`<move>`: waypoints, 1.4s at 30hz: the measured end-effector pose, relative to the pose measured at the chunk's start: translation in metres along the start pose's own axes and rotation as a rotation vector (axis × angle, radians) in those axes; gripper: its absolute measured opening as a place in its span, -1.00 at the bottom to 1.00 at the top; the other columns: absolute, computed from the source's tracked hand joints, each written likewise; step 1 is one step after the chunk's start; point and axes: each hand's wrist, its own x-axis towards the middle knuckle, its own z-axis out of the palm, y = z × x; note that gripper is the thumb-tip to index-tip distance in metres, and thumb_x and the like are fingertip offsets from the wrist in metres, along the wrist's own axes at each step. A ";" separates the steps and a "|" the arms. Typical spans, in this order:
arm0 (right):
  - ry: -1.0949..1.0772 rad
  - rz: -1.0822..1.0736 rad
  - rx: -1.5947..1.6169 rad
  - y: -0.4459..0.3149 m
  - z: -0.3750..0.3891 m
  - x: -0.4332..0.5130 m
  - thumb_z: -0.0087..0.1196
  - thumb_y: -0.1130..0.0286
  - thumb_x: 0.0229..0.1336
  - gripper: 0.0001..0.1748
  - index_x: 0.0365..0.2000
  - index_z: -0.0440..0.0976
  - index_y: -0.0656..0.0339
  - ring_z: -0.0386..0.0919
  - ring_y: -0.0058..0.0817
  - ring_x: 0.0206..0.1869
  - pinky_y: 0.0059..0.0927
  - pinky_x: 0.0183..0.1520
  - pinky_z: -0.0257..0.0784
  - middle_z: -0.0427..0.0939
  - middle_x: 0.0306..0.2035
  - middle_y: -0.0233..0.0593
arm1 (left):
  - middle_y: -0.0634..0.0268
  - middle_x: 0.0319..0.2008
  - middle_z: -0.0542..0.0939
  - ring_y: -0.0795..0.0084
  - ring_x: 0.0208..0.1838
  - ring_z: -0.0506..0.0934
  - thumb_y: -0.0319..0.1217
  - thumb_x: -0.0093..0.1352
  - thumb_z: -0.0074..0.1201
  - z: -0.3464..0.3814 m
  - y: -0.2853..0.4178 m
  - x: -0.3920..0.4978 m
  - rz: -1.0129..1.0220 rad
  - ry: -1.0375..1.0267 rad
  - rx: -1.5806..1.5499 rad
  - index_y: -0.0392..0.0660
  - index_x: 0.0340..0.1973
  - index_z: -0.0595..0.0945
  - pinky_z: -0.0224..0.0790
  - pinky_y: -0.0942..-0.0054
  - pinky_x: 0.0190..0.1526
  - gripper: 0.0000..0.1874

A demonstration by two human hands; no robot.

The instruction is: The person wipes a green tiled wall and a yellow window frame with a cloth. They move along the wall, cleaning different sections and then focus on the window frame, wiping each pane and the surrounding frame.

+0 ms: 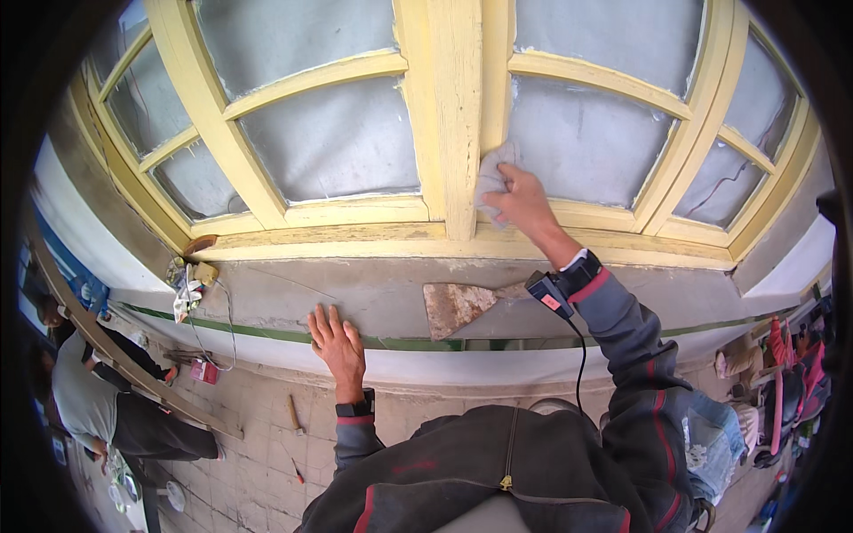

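My right hand (523,200) presses a crumpled grey cloth (492,176) against the yellow wooden window frame (458,133), at the lower corner of a pane beside the middle post. A dark boxy device (550,296) with a black cable is at my right wrist. My left hand (338,343) rests palm down, fingers slightly spread, on the front of the grey sill (373,280), by its green tile edge (416,344). Between my hands, a scraper with a wide rusty blade (458,310) lies on the sill; its far end is hidden behind my right wrist.
A yellowish block (205,273) and cables sit at the sill's left end. On the tiled floor lie a hammer (295,414) and a screwdriver (298,471). A person in a grey shirt (86,400) bends by a long wooden beam (133,370). Clutter (786,393) stands at right.
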 end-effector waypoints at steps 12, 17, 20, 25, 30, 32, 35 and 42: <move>0.797 -0.894 -0.579 -0.211 -0.107 0.120 0.11 0.45 0.06 -0.40 0.18 0.36 0.19 0.55 -0.12 -0.14 -0.25 -0.15 0.48 0.52 -0.11 0.04 | 0.03 0.41 0.17 -0.07 0.48 0.04 -0.23 0.47 -0.23 -0.004 0.000 0.000 0.010 -0.021 -0.001 -0.12 0.26 0.37 0.02 -0.19 0.27 -0.52; 0.607 -0.997 -0.295 -0.144 -0.083 0.109 0.02 0.52 -0.05 -0.43 0.08 0.36 0.15 0.48 0.17 -0.25 -0.01 -0.13 0.44 0.33 -0.11 0.19 | 0.04 0.40 0.19 -0.06 0.47 0.05 -0.25 0.45 -0.21 -0.006 0.004 0.000 -0.009 -0.023 -0.002 -0.14 0.23 0.40 0.01 -0.16 0.28 -0.53; 0.492 -0.920 -0.314 -0.085 -0.055 0.078 0.05 0.52 -0.04 -0.43 0.09 0.34 0.19 0.47 0.08 -0.20 -0.04 -0.19 0.43 0.31 -0.07 0.12 | 0.04 0.39 0.19 -0.07 0.47 0.05 -0.26 0.45 -0.22 -0.004 0.004 0.000 -0.013 -0.014 -0.019 -0.15 0.23 0.40 0.00 -0.17 0.29 -0.53; 0.367 -0.864 -0.478 -0.034 -0.036 0.036 0.06 0.55 -0.05 -0.46 0.05 0.37 0.26 0.48 0.00 -0.18 -0.09 -0.24 0.45 0.34 -0.08 0.06 | 0.03 0.40 0.19 -0.09 0.47 0.05 -0.27 0.46 -0.24 -0.003 0.001 -0.001 0.019 0.002 -0.024 -0.15 0.23 0.40 -0.01 -0.11 0.31 -0.54; 0.617 -0.965 -0.660 -0.058 -0.077 0.029 0.04 0.58 -0.08 -0.48 0.00 0.46 0.19 0.53 -0.13 -0.24 -0.20 -0.36 0.49 0.40 -0.10 -0.02 | 0.09 0.40 0.20 -0.06 0.47 0.05 -0.25 0.47 -0.25 0.000 -0.003 -0.001 0.019 -0.003 -0.006 -0.14 0.24 0.40 0.00 -0.09 0.31 -0.54; 0.784 -1.003 -0.677 -0.076 -0.086 0.041 0.09 0.57 -0.12 -0.42 0.04 0.41 0.20 0.49 -0.20 -0.31 -0.27 -0.38 0.49 0.37 -0.18 -0.05 | 0.05 0.39 0.21 -0.07 0.47 0.06 -0.27 0.48 -0.27 0.001 -0.005 0.000 0.047 -0.008 0.021 -0.17 0.23 0.40 -0.01 -0.05 0.34 -0.55; 0.620 -0.886 -0.993 -0.083 -0.083 0.050 0.13 0.55 -0.11 -0.39 0.07 0.40 0.18 0.48 -0.25 -0.33 -0.30 -0.41 0.48 0.38 -0.15 -0.09 | 0.02 0.39 0.20 -0.08 0.46 0.05 -0.28 0.49 -0.29 0.000 -0.006 0.002 0.044 -0.036 0.028 -0.20 0.23 0.40 -0.05 0.00 0.38 -0.55; 0.719 -0.812 -0.925 -0.024 -0.174 0.046 0.06 0.63 -0.08 -0.39 0.09 0.38 0.14 0.50 -0.17 -0.31 -0.26 -0.37 0.50 0.40 -0.07 -0.02 | 0.01 0.38 0.20 -0.08 0.46 0.04 -0.27 0.52 -0.34 0.000 -0.007 0.002 0.073 -0.022 0.025 -0.22 0.24 0.37 -0.07 0.00 0.40 -0.54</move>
